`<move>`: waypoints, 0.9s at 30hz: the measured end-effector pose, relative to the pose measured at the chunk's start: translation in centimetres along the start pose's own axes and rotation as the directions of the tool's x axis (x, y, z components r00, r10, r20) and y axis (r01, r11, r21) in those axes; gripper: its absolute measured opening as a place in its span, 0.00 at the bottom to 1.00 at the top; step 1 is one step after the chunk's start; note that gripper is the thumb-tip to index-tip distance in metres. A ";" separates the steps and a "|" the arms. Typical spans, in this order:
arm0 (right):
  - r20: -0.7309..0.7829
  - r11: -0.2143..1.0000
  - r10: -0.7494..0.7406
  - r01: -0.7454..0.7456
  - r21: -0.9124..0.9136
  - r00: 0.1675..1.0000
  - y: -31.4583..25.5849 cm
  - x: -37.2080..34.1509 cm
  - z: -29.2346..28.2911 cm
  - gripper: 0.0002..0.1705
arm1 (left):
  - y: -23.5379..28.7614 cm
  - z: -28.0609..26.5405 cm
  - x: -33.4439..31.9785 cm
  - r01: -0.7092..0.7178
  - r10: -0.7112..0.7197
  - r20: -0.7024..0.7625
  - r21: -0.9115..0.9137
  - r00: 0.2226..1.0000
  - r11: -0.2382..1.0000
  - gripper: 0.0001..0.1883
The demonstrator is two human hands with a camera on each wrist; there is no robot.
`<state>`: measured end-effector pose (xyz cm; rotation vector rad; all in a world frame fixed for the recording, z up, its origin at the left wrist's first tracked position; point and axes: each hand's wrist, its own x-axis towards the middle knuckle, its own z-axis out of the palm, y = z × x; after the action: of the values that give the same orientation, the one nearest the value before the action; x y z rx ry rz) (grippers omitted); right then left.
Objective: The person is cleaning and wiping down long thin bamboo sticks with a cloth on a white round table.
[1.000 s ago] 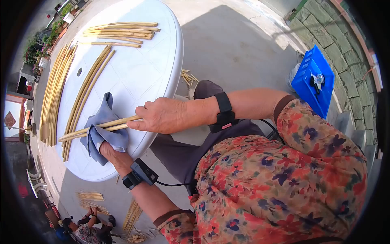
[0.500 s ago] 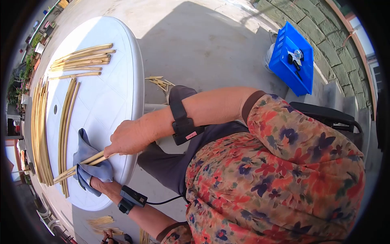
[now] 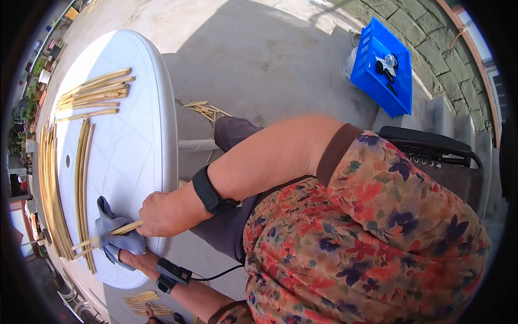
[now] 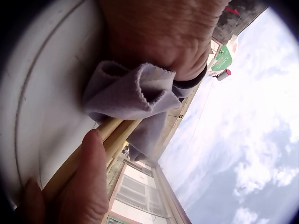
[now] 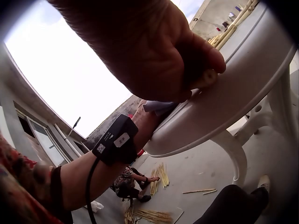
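In the head view, my left hand (image 3: 132,260) grips a grey-blue cloth (image 3: 127,244) at the near rim of a white table. Folded around two pale, slender canes (image 3: 133,227), the cloth hides most of my left fingers. My right hand (image 3: 161,215) holds the canes at their near ends, just beyond the cloth. From the left wrist view, the cloth (image 4: 119,95) wraps the canes below my left hand (image 4: 159,37), and the thumb (image 4: 93,172) of my right hand lies along them. One round cane end (image 5: 211,75) pokes out of my right fist in the right wrist view.
The white table (image 3: 129,156) bears a long row of canes (image 3: 51,200), a shorter bunch (image 3: 97,93) and a separate pair (image 3: 83,183). A blue crate (image 3: 375,97) stands beyond, near steps. Short cane pieces (image 3: 204,110) lie on the floor. Another person (image 5: 127,182) sits among cane bundles.
The head view has shifted, putting the table and hands lower and farther left. My right forearm now slants more steeply down toward the table. Both hands keep their hold on cloth and canes.
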<state>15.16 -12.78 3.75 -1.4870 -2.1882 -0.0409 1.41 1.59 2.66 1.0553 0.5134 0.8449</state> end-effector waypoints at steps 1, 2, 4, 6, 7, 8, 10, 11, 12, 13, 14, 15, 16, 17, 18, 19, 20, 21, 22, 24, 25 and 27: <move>0.038 0.996 0.021 -0.017 -0.082 0.999 -0.4 -0.1 -0.3 0.07 | 0.5 2.7 -0.7 -0.006 -0.012 -0.227 -0.078 0.974 0.997 0.21; 0.073 0.986 0.045 -0.033 -0.164 0.996 -0.7 -0.1 -0.4 0.09 | 0.9 4.4 -1.0 -0.031 -0.040 -0.440 -0.152 0.897 0.988 0.21; 0.075 0.977 0.056 -0.039 -0.208 0.996 -0.8 0.1 0.1 0.10 | 1.3 5.1 -0.8 -0.026 -0.118 -0.455 -0.297 0.883 0.955 0.21; 0.078 0.967 0.066 -0.044 -0.250 0.995 -0.8 0.1 0.3 0.11 | 0.9 2.6 -0.1 -0.026 -0.196 -0.459 -0.434 0.866 0.900 0.21; 0.073 0.972 0.065 -0.046 -0.232 0.995 -0.7 0.1 0.3 0.10 | 0.0 -2.2 1.2 0.049 -0.131 -0.224 -0.338 0.966 0.940 0.21; 0.068 0.976 0.062 -0.046 -0.214 0.996 -0.7 0.1 0.3 0.09 | -0.6 -4.9 1.9 0.093 -0.088 0.034 -0.221 0.996 0.971 0.20; 0.012 0.977 0.042 -0.039 -0.212 0.999 -0.7 -0.3 0.2 0.08 | -0.7 -4.9 2.2 0.031 -0.030 0.005 -0.180 1.000 0.983 0.20; -0.042 0.977 0.027 -0.036 -0.210 0.999 -0.7 -0.5 0.1 0.07 | -0.8 -4.8 2.4 -0.026 0.024 -0.018 -0.141 1.000 0.990 0.19; -0.042 0.977 0.027 -0.035 -0.210 0.999 -0.7 -0.4 0.0 0.07 | -0.6 -4.2 2.2 -0.027 0.025 -0.019 -0.141 1.000 0.990 0.19; 0.004 0.983 0.051 -0.049 -0.179 0.999 -0.6 -0.2 -0.1 0.07 | -0.3 -3.2 1.8 -0.093 0.087 0.036 0.275 0.996 0.957 0.19; 0.050 0.987 0.073 -0.065 -0.148 0.996 -0.5 -0.2 -0.2 0.07 | -0.2 -2.4 1.5 -0.164 0.121 0.111 0.639 0.986 0.752 0.19; 0.047 0.988 0.065 -0.057 -0.144 0.997 -0.3 -0.3 -0.2 0.07 | -0.5 -2.1 1.7 -0.164 0.126 0.105 0.643 0.986 0.748 0.19; 0.021 0.995 0.060 -0.058 -0.078 0.998 0.0 -0.5 -0.4 0.08 | -0.7 -1.8 2.0 -0.338 0.198 0.275 0.727 0.941 0.598 0.20; -0.009 0.999 0.040 -0.040 -0.002 0.999 0.3 -0.3 -0.5 0.09 | -0.3 -1.8 2.3 -0.492 0.232 0.433 0.770 0.871 0.406 0.20; 0.087 0.997 0.053 -0.057 0.046 0.995 0.6 0.1 -0.7 0.14 | 0.2 0.1 1.3 -0.251 0.179 0.202 0.429 0.963 0.868 0.20; 0.184 0.993 0.041 -0.061 0.103 0.982 0.8 0.4 -0.9 0.21 | 0.4 2.5 0.0 -0.023 0.026 0.020 -0.123 0.999 0.992 0.19; 0.232 0.996 0.055 -0.069 0.053 0.971 0.6 0.5 -1.7 0.22 | 1.0 3.6 0.1 0.071 -0.108 -0.090 -0.341 0.990 0.937 0.17; 0.201 0.998 0.043 -0.053 0.044 0.979 0.8 0.3 -1.6 0.25 | 0.7 3.6 -0.3 -0.060 -0.018 -0.310 -0.242 0.951 0.968 0.16; 0.235 0.997 0.063 -0.071 0.025 0.970 0.8 0.5 -1.6 0.27 | 0.2 1.6 0.3 -0.070 -0.008 -0.252 -0.298 0.968 0.952 0.16; 0.280 0.994 0.111 -0.109 -0.020 0.954 0.6 0.9 -1.7 0.30 | -0.4 0.9 -0.3 -0.154 0.118 -0.302 -0.100 0.946 0.983 0.16; 0.292 0.991 0.137 -0.129 -0.046 0.947 0.7 1.1 -1.6 0.31 | 0.0 1.3 -0.6 -0.114 0.070 -0.323 -0.118 0.944 0.986 0.16; 0.280 0.990 0.139 -0.134 -0.039 0.950 1.0 1.0 -1.3 0.31 | 0.1 1.5 -0.7 -0.084 0.084 -0.301 0.016 0.950 0.996 0.15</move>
<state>16.23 -11.95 5.09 -1.7439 -2.3000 0.2094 2.02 0.25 3.37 0.9598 0.7305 1.0902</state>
